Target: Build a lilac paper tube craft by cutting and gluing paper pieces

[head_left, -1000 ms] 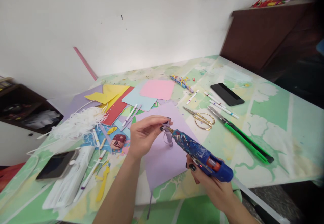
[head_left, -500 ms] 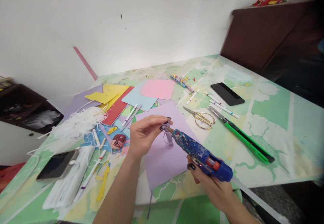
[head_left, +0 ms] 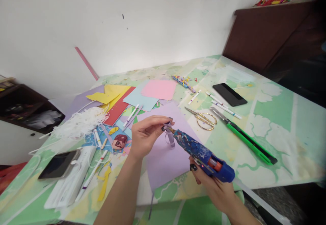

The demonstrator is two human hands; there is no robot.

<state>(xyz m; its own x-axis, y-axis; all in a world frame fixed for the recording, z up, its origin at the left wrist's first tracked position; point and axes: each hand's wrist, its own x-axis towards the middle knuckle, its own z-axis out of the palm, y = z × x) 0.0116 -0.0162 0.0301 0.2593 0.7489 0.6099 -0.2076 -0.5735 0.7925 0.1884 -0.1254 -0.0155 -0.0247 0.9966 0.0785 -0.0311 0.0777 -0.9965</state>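
Observation:
My left hand (head_left: 147,135) pinches a small curled strip of purple paper (head_left: 171,138) between thumb and fingers. The strip hangs above a purple sheet of paper (head_left: 165,165) lying on the table. My right hand (head_left: 212,186) is wrapped round a blue hot glue gun (head_left: 201,152), its body smeared with dried glue and a small red light showing. The gun's nozzle points left and meets the purple strip at my left fingertips; whether glue is coming out is too small to see.
Gold-handled scissors (head_left: 203,119), a green box cutter (head_left: 251,142) and a black phone (head_left: 229,94) lie to the right. Pink paper (head_left: 159,89) is at the back. Tangled white string (head_left: 81,123), another phone (head_left: 59,165) and a white power strip (head_left: 72,181) lie left.
Hardly anything differs. The view has shifted very slightly, and both hands keep the paper strip and the glue gun nozzle together.

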